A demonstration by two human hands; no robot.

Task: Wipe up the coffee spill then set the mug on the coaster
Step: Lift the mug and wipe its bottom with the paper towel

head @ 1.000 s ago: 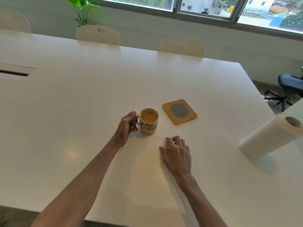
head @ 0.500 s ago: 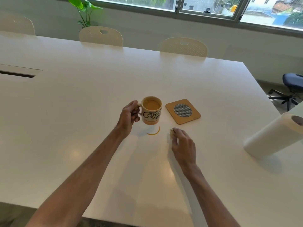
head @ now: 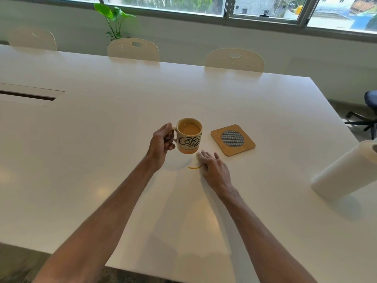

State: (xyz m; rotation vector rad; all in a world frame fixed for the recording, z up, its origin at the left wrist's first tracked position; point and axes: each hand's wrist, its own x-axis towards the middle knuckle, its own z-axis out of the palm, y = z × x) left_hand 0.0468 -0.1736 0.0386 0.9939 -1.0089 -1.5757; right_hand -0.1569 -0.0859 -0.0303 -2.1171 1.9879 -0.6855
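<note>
My left hand (head: 161,142) grips the handle of a cream mug (head: 189,137) with "Coffee" lettering and an orange base, full of milky coffee, held just above the white table (head: 102,123). Below it lies a thin orange arc of spilled coffee (head: 193,167). My right hand (head: 212,168) lies palm down on a small piece of white paper (head: 197,158), pressing it at the right end of the arc. The paper is mostly hidden under the fingers. A square wooden coaster (head: 233,139) with a round mesh centre lies just right of the mug.
A paper towel roll (head: 344,172) lies on its side at the right. Three pale chairs (head: 234,60) stand along the far edge, with a plant (head: 114,19) behind. A cable slot (head: 26,96) is at the left. An office chair (head: 367,111) stands beyond the right edge.
My left hand has lifted the mug off the table, baring the coffee ring. My right hand has slid forward and left with the paper onto the ring's right end.
</note>
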